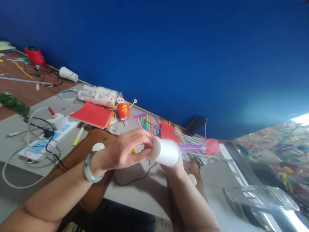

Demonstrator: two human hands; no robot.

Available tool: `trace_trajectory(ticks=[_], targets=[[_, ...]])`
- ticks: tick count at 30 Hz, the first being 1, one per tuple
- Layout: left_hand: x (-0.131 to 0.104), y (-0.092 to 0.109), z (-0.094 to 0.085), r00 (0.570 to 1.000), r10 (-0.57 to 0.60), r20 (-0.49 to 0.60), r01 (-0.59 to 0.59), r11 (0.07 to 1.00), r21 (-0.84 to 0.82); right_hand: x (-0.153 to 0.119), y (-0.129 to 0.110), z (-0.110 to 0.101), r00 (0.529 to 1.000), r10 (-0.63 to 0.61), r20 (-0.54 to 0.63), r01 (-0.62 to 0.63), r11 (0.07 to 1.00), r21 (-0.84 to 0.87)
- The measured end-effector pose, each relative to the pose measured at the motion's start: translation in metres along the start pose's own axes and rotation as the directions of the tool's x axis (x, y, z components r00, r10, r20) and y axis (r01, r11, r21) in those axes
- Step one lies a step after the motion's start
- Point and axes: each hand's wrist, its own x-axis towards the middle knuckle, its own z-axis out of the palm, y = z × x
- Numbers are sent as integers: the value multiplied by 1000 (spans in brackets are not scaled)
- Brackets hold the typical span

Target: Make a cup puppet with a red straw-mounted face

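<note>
A white paper cup (170,153) is held on its side above the table, between my two hands. My left hand (132,146), with a pale green bangle on the wrist, has its thumb and fingertips closed at the cup's left end. Whether anything small is pinched there I cannot make out. My right hand (171,169) comes up from beneath and grips the cup; its fingers are hidden behind it. Beyond the hands stands a red cup figure (123,111) with a white animal face and yellow arms. Colourful sticks (146,122) lie scattered behind the cup.
Red paper sheets (93,114) and wrapped paper cups (98,96) lie at the back left. A white power strip (41,146) with tangled cables is on the left. A clear plastic container (260,196) lies at the right. A blue wall (169,64) rises behind the table.
</note>
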Motion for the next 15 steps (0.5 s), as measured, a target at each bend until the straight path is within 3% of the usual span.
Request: trace_trajectory(ticks=[10,15], targets=[[-5,-6,7,999,-17,-51,24,989,149,-8,18,-7,985,-84,-150,94,994,60],[-7,-5,8,998,-45,-50,54,979,197,-1,12,-5,983,-167,-74,156,978,-141]])
